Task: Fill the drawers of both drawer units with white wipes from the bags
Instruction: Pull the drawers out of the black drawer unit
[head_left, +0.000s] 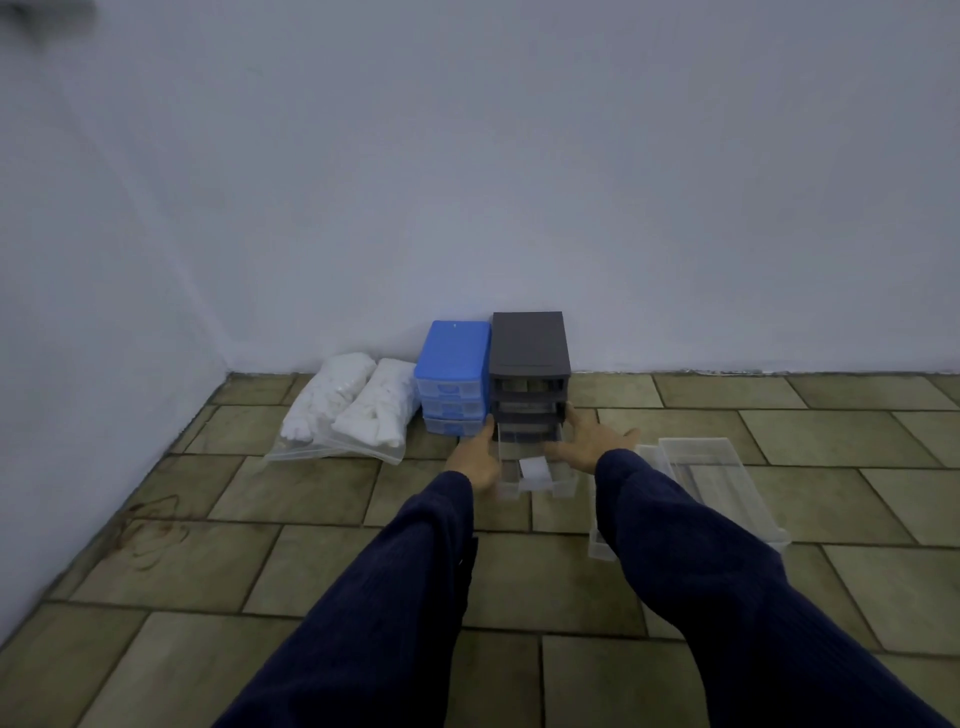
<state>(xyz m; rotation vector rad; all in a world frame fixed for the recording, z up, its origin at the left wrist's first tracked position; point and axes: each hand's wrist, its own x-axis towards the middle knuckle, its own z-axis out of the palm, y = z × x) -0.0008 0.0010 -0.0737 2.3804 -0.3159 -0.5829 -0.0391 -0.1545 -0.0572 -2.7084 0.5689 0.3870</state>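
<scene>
A grey drawer unit (529, 347) stands against the wall beside a blue drawer unit (453, 374). The grey unit's upper slots look empty. A clear drawer (537, 480) with a white wipe (535, 469) in it sticks out of the grey unit's bottom slot. My left hand (475, 457) holds the drawer's left side and my right hand (587, 441) holds its right side. Two clear bags of white wipes (345, 408) lie on the floor left of the blue unit.
Two empty clear drawers (711, 473) lie on the tiled floor to the right of my right arm. The white wall runs behind the units and a second wall closes the left side. Bare tiles (311, 566) lie in the foreground.
</scene>
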